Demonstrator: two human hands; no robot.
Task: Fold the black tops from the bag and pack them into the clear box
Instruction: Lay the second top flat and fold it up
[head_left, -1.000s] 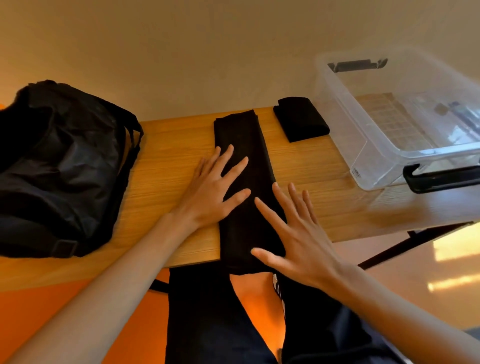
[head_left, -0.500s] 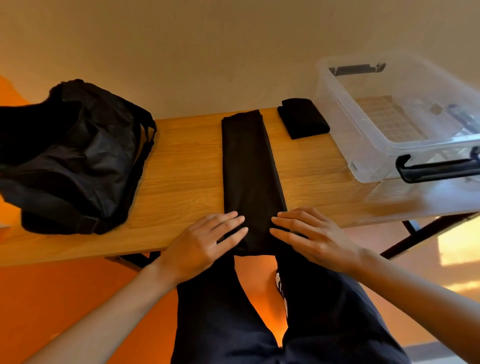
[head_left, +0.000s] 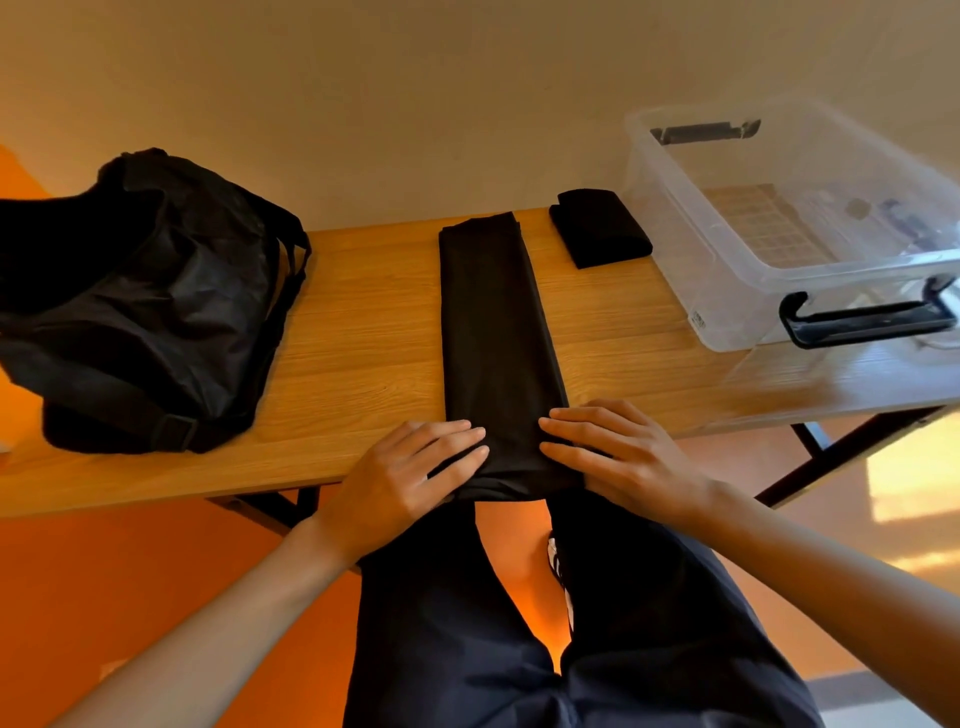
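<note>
Currently the strip-folded black top (head_left: 496, 322) is laid across the worktop (head_left: 363, 338), its 6 o'clock end pressed under flat fingers of left hand (head_left: 410, 483) and right hand (head_left: 618, 457); lifted unevenly, its layers could be skewed or dragged off.

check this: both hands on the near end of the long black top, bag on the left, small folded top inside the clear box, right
One slip: the head view shows the small folded top on the table beside the clear box, not inside it. The left hand and right hand do rest on the near end of the long black top, with the bag on the left.
</note>
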